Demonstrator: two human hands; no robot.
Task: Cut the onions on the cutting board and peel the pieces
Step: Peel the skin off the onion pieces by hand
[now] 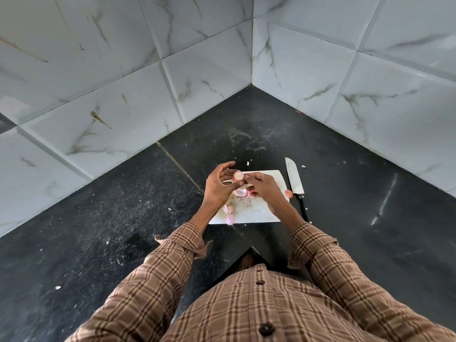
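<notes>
A white cutting board (249, 213) lies on the black counter in the corner. Above it, my left hand (218, 186) and my right hand (264, 187) meet on a small onion piece (238, 175), pinched between the fingertips of both. Under the hands, a pink onion half (240, 193) rests on the board. Peel scraps (228, 211) lie near the board's front left edge, and another onion piece (288, 193) sits at its right edge. The knife (294, 181), with a black handle, lies on the counter just right of the board, touched by neither hand.
Marble-tiled walls (172, 77) close the corner behind the board. The black counter (98, 230) extends left and right, dusted with small white crumbs. Its inner front corner (252, 248) points at my body, just below the board.
</notes>
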